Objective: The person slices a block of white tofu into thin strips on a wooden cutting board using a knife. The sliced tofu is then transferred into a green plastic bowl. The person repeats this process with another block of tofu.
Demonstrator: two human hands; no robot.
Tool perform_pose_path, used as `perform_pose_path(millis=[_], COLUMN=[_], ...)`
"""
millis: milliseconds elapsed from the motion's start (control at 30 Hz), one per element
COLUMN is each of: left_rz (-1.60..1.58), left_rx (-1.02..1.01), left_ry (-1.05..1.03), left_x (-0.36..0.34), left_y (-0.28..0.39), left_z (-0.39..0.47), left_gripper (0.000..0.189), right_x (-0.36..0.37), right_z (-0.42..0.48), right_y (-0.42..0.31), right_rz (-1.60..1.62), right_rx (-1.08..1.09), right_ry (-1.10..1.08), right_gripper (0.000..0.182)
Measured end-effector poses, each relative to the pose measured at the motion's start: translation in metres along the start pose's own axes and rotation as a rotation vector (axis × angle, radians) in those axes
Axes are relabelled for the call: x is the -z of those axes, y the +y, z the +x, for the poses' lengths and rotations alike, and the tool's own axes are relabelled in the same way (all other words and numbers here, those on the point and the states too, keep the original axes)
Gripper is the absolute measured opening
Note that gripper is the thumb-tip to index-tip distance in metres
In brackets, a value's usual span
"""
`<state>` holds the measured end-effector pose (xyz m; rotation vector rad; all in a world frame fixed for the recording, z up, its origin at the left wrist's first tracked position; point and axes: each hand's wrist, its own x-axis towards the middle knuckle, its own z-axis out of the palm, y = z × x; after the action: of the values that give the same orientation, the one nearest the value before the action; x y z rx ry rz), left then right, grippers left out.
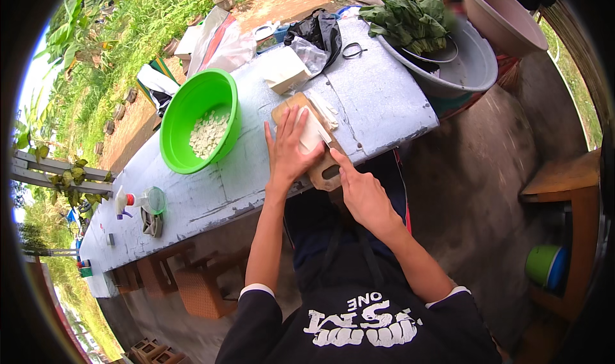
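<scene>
A white block [311, 132], perhaps tofu, lies on a wooden cutting board [326, 176] with a handle slot. My left hand [289, 147] rests on the block with its fingers spread, pressing it to the board. My right hand [367, 196] is closed around a knife, its handle mostly hidden; the blade [325, 135] runs along the block's right side. White strips [323, 109] lie at the board's upper right edge. Behind the board stands a larger pale block [288, 71] on clear plastic. A green plastic basin [230, 123] to the left holds many small white cubes [209, 134].
A grey basin [473, 61] with leafy greens [408, 22] stands at the table's right end, near a pink basin [509, 18]. A black plastic bag [319, 32] lies behind. A spray bottle [139, 200] and a cloth [152, 223] are at left. Brown stools [199, 287] stand under the table.
</scene>
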<state>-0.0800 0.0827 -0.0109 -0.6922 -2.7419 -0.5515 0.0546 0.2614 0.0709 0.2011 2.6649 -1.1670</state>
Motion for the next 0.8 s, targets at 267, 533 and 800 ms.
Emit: perform_pose_path(millis=[267,533,800], left_rz=[0.016,-0.034,-0.071], left_rx=[0.004,-0.007,-0.014], left_ry=[0.001,0.015,0.043], left_x=[-0.001,0.004,0.007], left_y=[-0.001,0.002,0.003], left_z=[-0.001,-0.002,-0.004], left_gripper=[0.087,0.08,0.077], right_x=[-0.003,-0.001,-0.001], right_z=[-0.013,-0.02,-0.02], right_y=[0.011,0.014,0.005], right_rz=[0.046,0.064,0.059], right_rx=[0.037,0.01,-0.007], right_ry=[0.021,0.006,0.018], right_gripper=[0.046,0.049,0.048])
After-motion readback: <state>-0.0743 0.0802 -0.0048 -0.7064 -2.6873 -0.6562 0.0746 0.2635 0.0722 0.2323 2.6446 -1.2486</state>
